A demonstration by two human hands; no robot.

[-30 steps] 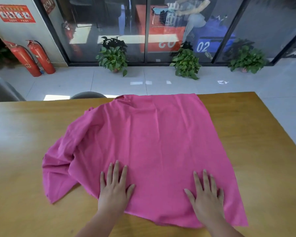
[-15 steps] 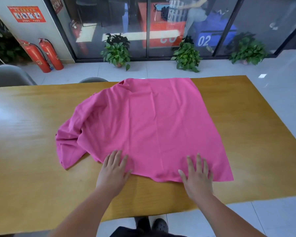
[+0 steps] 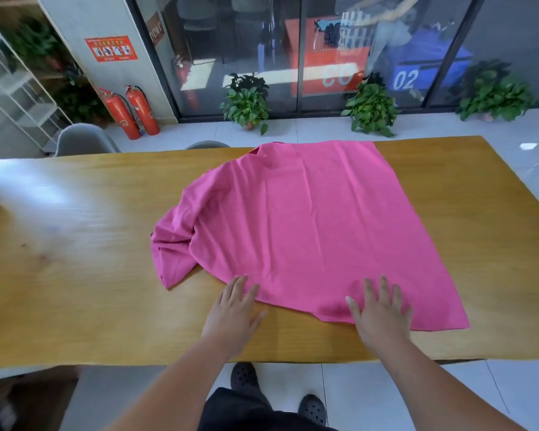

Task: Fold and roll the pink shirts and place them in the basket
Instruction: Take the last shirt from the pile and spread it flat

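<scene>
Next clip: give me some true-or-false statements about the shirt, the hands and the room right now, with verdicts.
The pink shirt lies spread on the wooden table. True.
The right hand grips a rolled-up shirt. False: it lies flat on the shirt's near edge, fingers straight.
The left hand is open, fingertips at the shirt's near edge. True.
A basket stands on the table. False: none is in view.
Two red fire extinguishers stand by the wall. True.

- 1 shirt, pink
- 1 table, wood
- 2 hands: left hand, right hand
- 2 shoes, black
- 2 extinguishers, red, side by side
- 3 plants, potted, in a row
- 2 chairs, grey, second mostly hidden
- 1 shelf, white
- 1 poster, red
</scene>
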